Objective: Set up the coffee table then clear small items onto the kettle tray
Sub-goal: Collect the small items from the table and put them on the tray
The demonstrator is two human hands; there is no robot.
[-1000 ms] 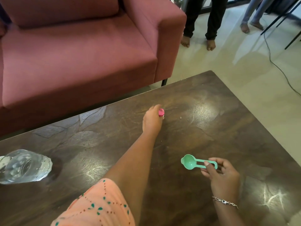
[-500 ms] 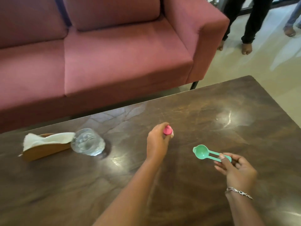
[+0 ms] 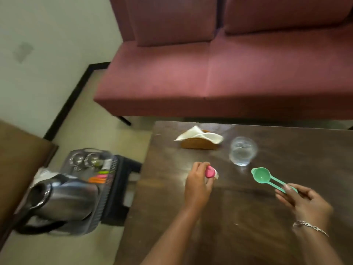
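On the dark wooden desk point(image 3: 248, 217), towards its left end, my left grip point(image 3: 198, 185) is curled round a small pink item point(image 3: 209, 172) with a white bit showing at its right side. Blur hides what it is, and I cannot tell whether it touches the desk. My right grip point(image 3: 303, 201), with a bracelet point(image 3: 309, 227) at the wrist, pinches the handle end of a green plastic scoop point(image 3: 262, 175) between thumb and fingers. The bowl points up-left, near a clear glass point(image 3: 242, 151) but apart from it. The glass stands upright just right of a wooden napkin holder point(image 3: 199, 143) stuffed with white napkins, close to the far edge. Off the desk's left end and lower down sits the black mesh tray point(image 3: 108, 197). A steel kettle point(image 3: 63, 199) is at its near side and two shiny steel cups point(image 3: 84, 159) at its far end, with orange and pink small pieces point(image 3: 99, 178) between them. A maroon sofa point(image 3: 210, 73) runs behind the desk. I note heavy smear on the tray side.
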